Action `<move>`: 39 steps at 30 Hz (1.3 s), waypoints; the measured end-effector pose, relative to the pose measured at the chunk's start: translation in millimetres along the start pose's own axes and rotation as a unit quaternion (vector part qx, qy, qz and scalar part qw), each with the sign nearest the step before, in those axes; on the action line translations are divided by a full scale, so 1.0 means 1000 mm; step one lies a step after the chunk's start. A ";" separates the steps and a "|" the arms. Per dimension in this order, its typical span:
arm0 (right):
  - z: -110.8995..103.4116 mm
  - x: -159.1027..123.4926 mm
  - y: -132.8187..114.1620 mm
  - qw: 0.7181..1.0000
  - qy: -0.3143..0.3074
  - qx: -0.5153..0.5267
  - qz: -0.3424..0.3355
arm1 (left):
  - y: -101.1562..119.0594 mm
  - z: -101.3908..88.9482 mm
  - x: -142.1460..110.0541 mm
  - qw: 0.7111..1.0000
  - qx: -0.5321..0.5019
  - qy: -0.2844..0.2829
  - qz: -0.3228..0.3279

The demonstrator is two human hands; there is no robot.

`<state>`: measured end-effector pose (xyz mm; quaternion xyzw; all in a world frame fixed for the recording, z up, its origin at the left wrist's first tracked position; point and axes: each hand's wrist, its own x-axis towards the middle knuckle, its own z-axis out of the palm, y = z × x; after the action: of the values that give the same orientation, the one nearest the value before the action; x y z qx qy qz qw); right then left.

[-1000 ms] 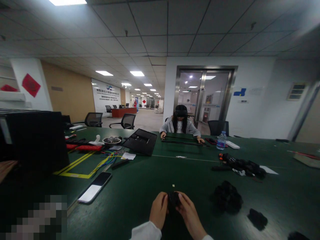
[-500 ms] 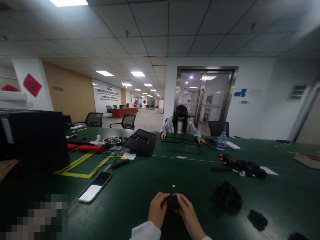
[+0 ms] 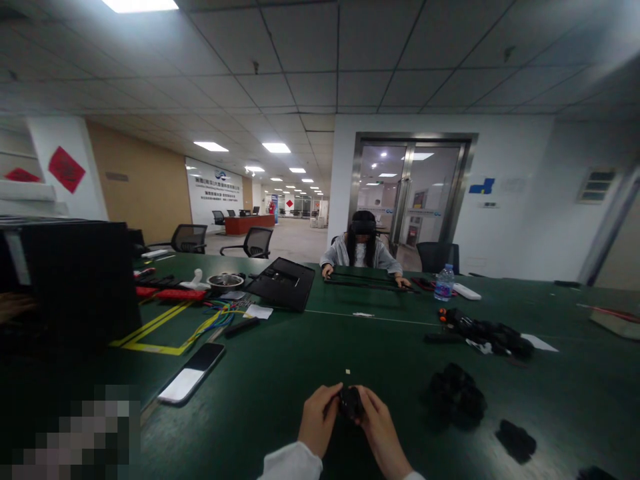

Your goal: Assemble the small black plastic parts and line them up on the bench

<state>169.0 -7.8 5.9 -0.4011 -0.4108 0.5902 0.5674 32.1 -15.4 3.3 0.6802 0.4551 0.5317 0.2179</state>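
Observation:
Between my two hands, just above the green table, is a small black part (image 3: 351, 403) whose exact kind I cannot make out. The fingers of my left hand (image 3: 319, 418) are pinched at its left side. My right hand (image 3: 379, 427) grips it from the right, thumb and fingers closed around its edge. Past my fingertips, a tiny pale square piece (image 3: 348, 371) lies on the table. To the right of my hands are a cluster of black parts (image 3: 456, 396) and a smaller black piece (image 3: 516, 441).
A phone (image 3: 193, 375) lies at the left, near a black case (image 3: 75, 280), coloured wires (image 3: 215, 320) and a metal bowl (image 3: 225, 282). Across the table a person (image 3: 363, 250) in a headset holds a thin black frame (image 3: 367, 286). A water bottle (image 3: 444, 283) stands at the right.
The black part has turned slightly between my fingers, showing more of its dark face. Both hands have shifted a little to the right in view.

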 end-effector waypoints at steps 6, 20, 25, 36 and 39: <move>0.001 -0.001 -0.002 1.000 -0.012 -0.018 0.001 | -0.006 0.004 0.000 0.999 -0.014 -0.015 -0.040; 0.000 0.001 0.001 1.000 0.000 -0.014 -0.001 | 0.003 0.005 0.000 0.989 0.035 -0.086 -0.115; -0.002 0.001 0.002 1.000 -0.008 -0.014 -0.001 | -0.001 0.008 -0.002 0.979 0.014 -0.111 -0.168; -0.001 0.002 0.003 1.000 0.001 -0.017 0.002 | 0.008 0.000 0.002 0.993 0.089 0.013 -0.073; -0.001 0.002 0.004 1.000 -0.002 -0.027 0.004 | 0.009 -0.003 0.002 0.999 0.036 0.018 -0.022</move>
<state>168.7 -5.7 2.3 -0.4167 -0.4261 0.5822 0.5530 33.4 -19.1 12.2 0.6675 0.4932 0.5221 0.1965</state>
